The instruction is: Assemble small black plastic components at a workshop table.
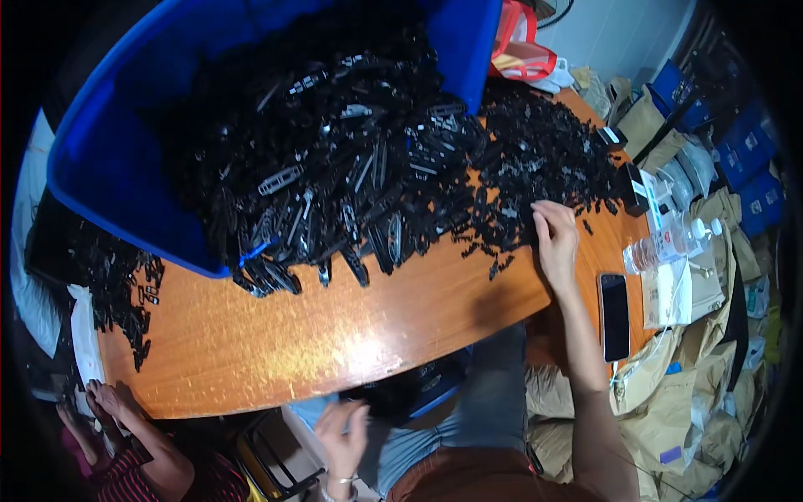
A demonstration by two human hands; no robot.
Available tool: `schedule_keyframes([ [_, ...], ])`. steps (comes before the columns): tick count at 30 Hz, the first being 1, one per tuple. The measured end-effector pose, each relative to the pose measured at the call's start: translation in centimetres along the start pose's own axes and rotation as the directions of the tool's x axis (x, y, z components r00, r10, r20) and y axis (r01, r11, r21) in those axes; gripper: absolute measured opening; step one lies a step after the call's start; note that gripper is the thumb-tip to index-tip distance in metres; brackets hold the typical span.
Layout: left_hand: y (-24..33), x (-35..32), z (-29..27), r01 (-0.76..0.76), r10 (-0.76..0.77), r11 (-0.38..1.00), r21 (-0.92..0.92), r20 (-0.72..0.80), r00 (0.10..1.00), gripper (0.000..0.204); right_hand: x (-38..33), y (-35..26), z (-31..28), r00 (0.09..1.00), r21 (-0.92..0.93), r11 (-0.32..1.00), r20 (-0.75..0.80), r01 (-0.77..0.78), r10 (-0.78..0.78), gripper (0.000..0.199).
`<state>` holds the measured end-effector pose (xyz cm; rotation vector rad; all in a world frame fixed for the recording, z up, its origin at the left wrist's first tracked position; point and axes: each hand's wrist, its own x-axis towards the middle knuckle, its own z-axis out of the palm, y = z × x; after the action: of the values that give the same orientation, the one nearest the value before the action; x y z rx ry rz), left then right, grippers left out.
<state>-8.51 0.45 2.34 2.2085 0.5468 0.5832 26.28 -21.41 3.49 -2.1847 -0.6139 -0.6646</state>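
My right hand (pixel 558 238) is at the right edge of a spread of small black pieces (pixel 552 151) on the wooden table. Its fingers are drawn together against the thumb at the edge of this pile; whatever they hold is too dark and small to make out. My left hand (pixel 341 439) hangs over my lap, below the table's near edge, slightly blurred. Its thumb stands apart from loosely bent fingers, and nothing shows in it. A large blue bin (pixel 109 188) lies tipped toward me, long black slotted plastic parts (pixel 335 192) spilling from it onto the table (pixel 276 343).
On the right are a phone (pixel 615 318), clear plastic bottles (pixel 657 249) and a small white box (pixel 669 293). Brown bags crowd the floor there. Another person's hand (pixel 113 402) rests at the table's left end, near more black pieces (pixel 125 293). A red-and-white bag (pixel 523 54) stands behind.
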Motion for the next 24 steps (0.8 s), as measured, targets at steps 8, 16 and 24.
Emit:
schedule_keyframes([
  [8, 5.5, 13.6, 11.8, -0.697, 0.659, 0.709, -0.103, 0.449, 0.604, 0.045, 11.2, 0.8, 10.4, 0.934, 0.102, 0.984, 0.314, 0.147, -0.172, 0.033],
  [16, 4.1, 18.1, 16.1, -0.854, 0.745, 0.480, -0.200, 0.607, 0.277, 0.049, 19.4, 3.4, 19.7, 0.948, 0.096, 0.992, 0.316, -0.076, 0.042, 0.064],
  [24, 4.0, 20.4, 17.9, -0.910, 0.779, 0.384, -0.154, 0.583, 0.230, 0.047, 17.9, 2.2, 20.0, 0.876, 0.151, 0.989, 0.478, -0.007, -0.067, 0.059],
])
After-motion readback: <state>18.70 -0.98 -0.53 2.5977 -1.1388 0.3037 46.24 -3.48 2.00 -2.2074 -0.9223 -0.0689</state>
